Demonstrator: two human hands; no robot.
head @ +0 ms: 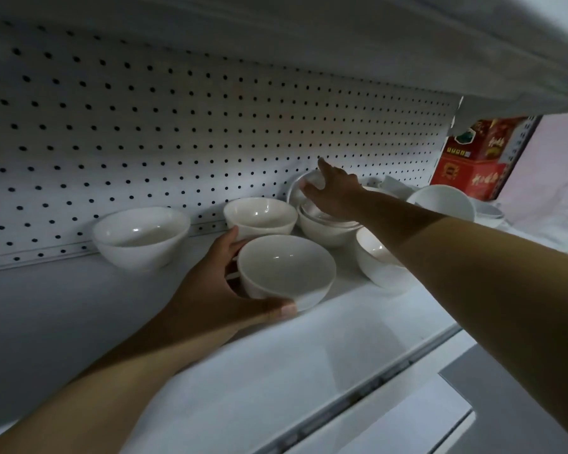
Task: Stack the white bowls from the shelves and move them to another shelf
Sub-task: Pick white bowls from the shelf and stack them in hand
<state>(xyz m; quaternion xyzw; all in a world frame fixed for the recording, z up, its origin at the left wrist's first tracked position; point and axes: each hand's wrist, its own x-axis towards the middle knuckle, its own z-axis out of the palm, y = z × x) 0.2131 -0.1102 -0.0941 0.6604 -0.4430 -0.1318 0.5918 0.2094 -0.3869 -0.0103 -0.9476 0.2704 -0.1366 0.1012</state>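
Observation:
Several white bowls stand on a white shelf (79, 309). My left hand (217, 286) grips the near bowl (286, 270), thumb under its front and fingers round its left side. My right hand (332, 194) reaches to the back and holds a tilted bowl (304, 188) against the pegboard, above a stack of bowls (322, 227). Single bowls stand at the left (141, 235), behind the near one (259, 214), under my right forearm (377, 260) and at the right (443, 199).
A white pegboard back wall (177, 126) runs behind the shelf. The upper shelf (341, 44) hangs low overhead. A red box (473, 162) stands at the far right end. The shelf's front rail (358, 398) runs diagonally below.

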